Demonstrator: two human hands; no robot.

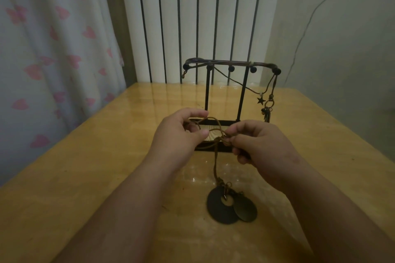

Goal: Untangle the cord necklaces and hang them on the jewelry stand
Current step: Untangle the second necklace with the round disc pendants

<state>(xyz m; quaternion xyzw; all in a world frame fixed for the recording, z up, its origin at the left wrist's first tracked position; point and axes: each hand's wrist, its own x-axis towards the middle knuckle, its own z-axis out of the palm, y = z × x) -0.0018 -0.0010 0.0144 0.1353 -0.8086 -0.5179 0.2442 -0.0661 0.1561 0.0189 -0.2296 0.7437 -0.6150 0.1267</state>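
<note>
The left hand [179, 132] curls its fingers round a loop of the thin brown cord necklace [215, 156]. The right hand [260, 147] pinches the same cord at a tangle between the two hands. The cord drops to two dark round disc pendants [222, 209] resting on the glossy yellow wooden table [106, 166]. Behind is the black metal jewelry stand [206, 92], already carrying a star-charm necklace [261, 100] and another (charms too small to read). This cord, still to be freed and hung, looks like the last.
</note>
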